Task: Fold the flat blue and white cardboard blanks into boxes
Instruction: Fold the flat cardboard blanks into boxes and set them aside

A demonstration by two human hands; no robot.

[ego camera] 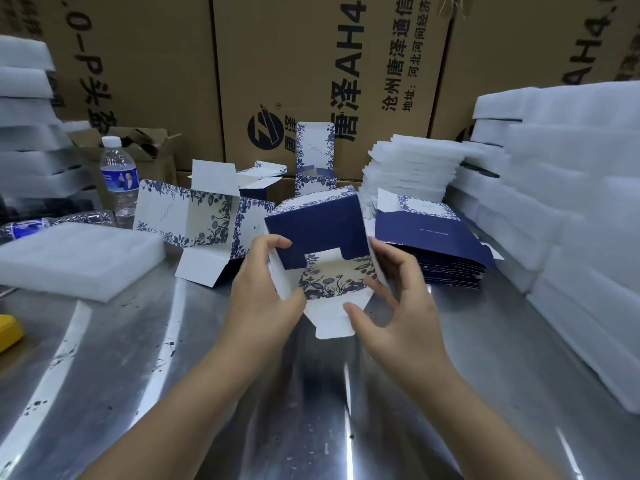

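The table (173, 375) is shiny grey metal, with big brown cartons (311, 64) standing like a wall at 12 o'clock and white foam piles (571, 202) at 3 and 9 o'clock. On it I count one water bottle (119, 174) at 10 o'clock, three opened boxes (194, 220) from 11 to 12 o'clock, and one pile of flat blanks (436, 244) at 2 o'clock. In the middle, the left hand (263, 299) and right hand (398, 296) each grip a side of one half-folded box (317, 230), its open flap end facing 6 o'clock and its long side running 12 to 6.
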